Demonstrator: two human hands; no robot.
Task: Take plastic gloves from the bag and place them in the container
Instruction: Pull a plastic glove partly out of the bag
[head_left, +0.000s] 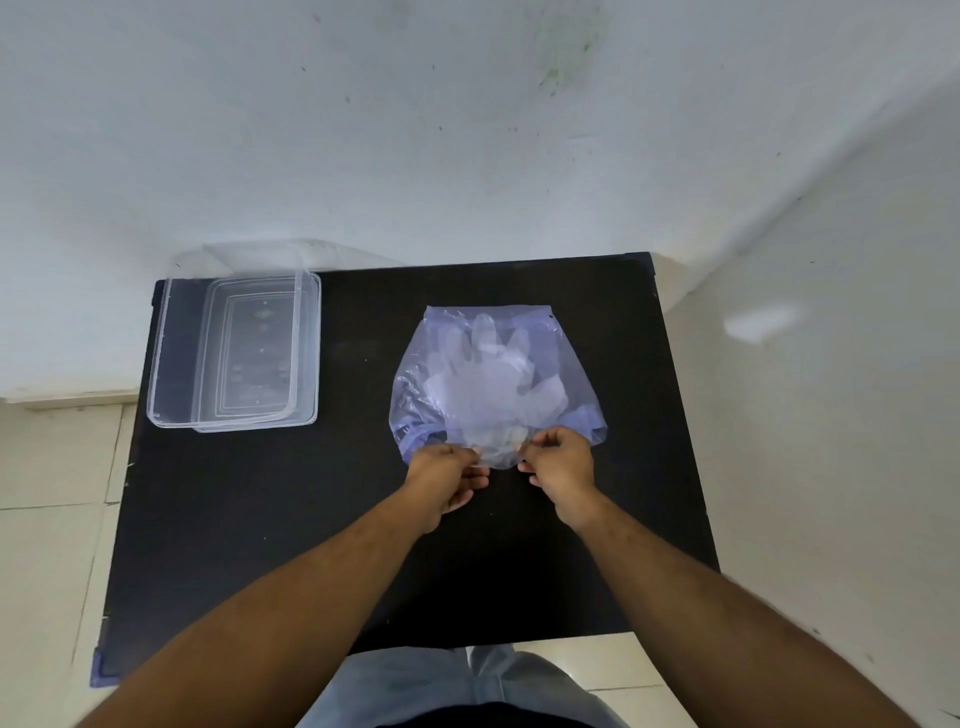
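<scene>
A bluish see-through plastic bag (561, 338) lies flat on the black table (363, 519), its mouth toward me. Inside it sit clear plastic gloves (488, 379), fingers pointing away from me. My left hand (447, 480) pinches the near edge of the bag's mouth on the left side. My right hand (563, 465) pinches the same edge on the right, a short gap apart. A clear rectangular container (176, 358) stands at the table's far left with nothing in it.
The container's clear lid (306, 374) lies partly under or against the container on its right side. A white wall rises behind the table. Pale floor tiles surround the table, and my legs show below its near edge.
</scene>
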